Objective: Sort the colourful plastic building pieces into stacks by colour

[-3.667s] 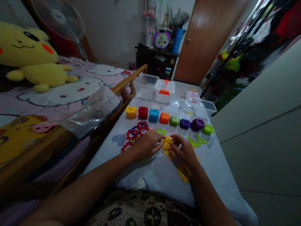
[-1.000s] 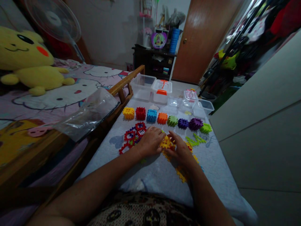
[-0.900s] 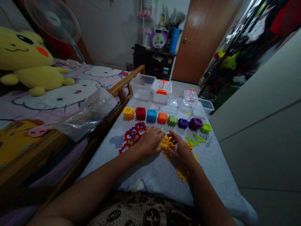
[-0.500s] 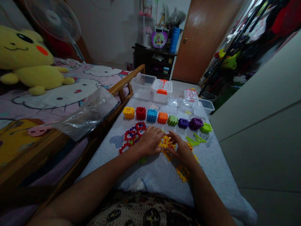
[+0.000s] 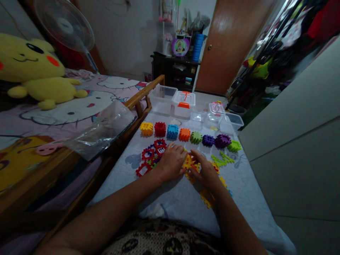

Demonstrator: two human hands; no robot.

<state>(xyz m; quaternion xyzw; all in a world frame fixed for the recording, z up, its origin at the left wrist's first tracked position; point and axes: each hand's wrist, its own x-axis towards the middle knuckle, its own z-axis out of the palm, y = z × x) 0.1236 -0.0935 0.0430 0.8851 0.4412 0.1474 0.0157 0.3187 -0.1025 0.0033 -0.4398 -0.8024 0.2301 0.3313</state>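
Between my hands is a yellow plastic interlocking block piece, partly hidden by fingers. My left hand closes on its left side, palm down. From the right, the thumb and fingers of my right hand curl onto the same piece. More yellow pieces lie under and beside my right wrist. Left of my left hand are red square pieces with purple and green ones among them. Flat green pieces lie to the right.
Beyond my hands runs a row of assembled cubes, from a yellow cube to a light green cube. Clear plastic boxes stand behind them. A wooden bed rail with a plastic bag borders the left; a pale cabinet borders the right.
The view has shifted slightly, so everything sits a little lower and to the right. Both hands stay on the yellow piece, with hardly any change of grip.
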